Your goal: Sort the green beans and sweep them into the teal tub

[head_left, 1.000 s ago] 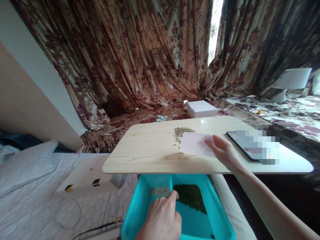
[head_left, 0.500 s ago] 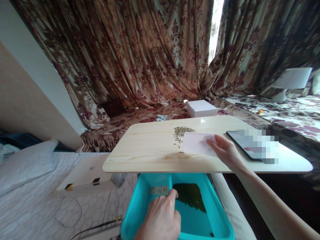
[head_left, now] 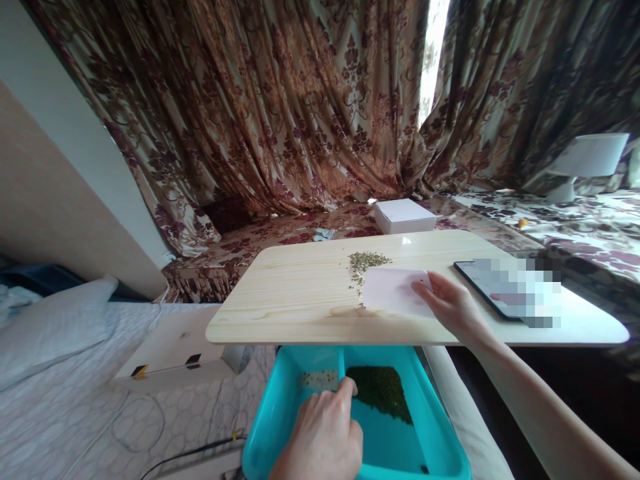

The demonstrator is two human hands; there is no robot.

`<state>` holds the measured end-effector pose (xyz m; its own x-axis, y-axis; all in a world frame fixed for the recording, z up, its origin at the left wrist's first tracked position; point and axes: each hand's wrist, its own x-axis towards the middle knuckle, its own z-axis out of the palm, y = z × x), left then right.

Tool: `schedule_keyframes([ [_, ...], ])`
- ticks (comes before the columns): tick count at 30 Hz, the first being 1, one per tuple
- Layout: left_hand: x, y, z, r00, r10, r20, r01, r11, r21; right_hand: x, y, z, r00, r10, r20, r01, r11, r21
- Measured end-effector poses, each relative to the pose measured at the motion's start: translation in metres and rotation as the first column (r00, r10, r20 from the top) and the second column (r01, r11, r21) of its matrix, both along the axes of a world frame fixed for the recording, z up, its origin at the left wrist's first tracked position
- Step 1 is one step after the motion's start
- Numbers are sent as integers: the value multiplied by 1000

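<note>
One white card (head_left: 393, 290) in the right hand (head_left: 447, 303), low over the bench (head_left: 280, 293)

The right hand reaches in over the right half of the bench, its grip pinched on the white card, thumb on top near the card's right edge. The card spans the middle of the bench, its left edge just beside a scatter of greenish grains (head_left: 367, 261). Those grains are thickest toward the bench's far side and thin out to a few strays toward its near side. The picture does not settle whether the card touches the bench's surface.

Below the bench's near edge sits a teal bin (head_left: 263, 417), split by a divider (head_left: 341, 363). Its right compartment holds a dark green heap (head_left: 383, 390); its left one shows a pale speckled patch (head_left: 320, 381). The left hand (head_left: 325, 430) is over the bin, nearer the person than the bench, fingers curled and the index finger at the divider; whether its grip holds anything cannot be told.

A dark-edged device (head_left: 480, 283), partly blurred out, lies on the bench's right side, beyond the right hand. Past the bench's far edge stands a white box (head_left: 405, 217); left of the bench, a larger pale box (head_left: 170, 347) rests on the bed (head_left: 75, 413).
</note>
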<state>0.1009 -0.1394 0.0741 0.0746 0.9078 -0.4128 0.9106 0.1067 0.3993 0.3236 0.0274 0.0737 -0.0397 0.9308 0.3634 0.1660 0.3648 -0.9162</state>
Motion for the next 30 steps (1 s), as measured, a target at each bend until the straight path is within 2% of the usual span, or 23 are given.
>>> schedule_keyframes([
  [10,-2,1,1,1000,-15,-2,15,1000,6,-2,5,-5,1000,-18,0,18,1000,-3],
  [17,-1,5,6,998,-14,-57,13,1000,-20,-3,4,-1,1000,9,-14,-10,1000,-7],
  [30,-4,10,0,998,-30,-52,30,1000,-10,-6,7,7,999,-35,-17,35,999,24],
])
